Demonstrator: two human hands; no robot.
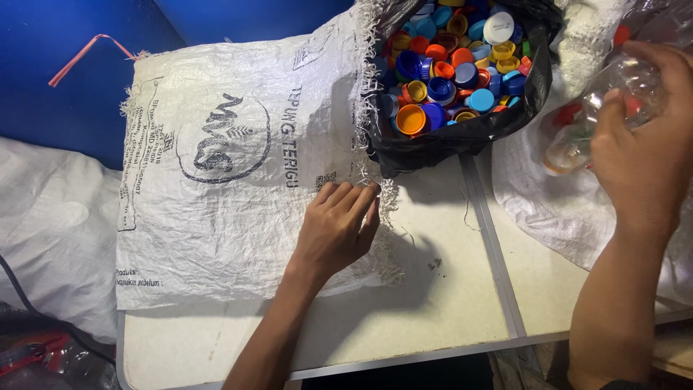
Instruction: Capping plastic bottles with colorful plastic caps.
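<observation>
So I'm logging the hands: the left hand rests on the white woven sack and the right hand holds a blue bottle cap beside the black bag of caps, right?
Not quite: in the head view the right hand holds a clear crumpled plastic bottle, not a cap.

White table (433, 303) w/ metal seam, blue wall (65, 43) behind, dim light, maybe floor bottom right

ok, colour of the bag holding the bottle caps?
Black bag; clearest in the head view, beside the white woven sack.
</observation>
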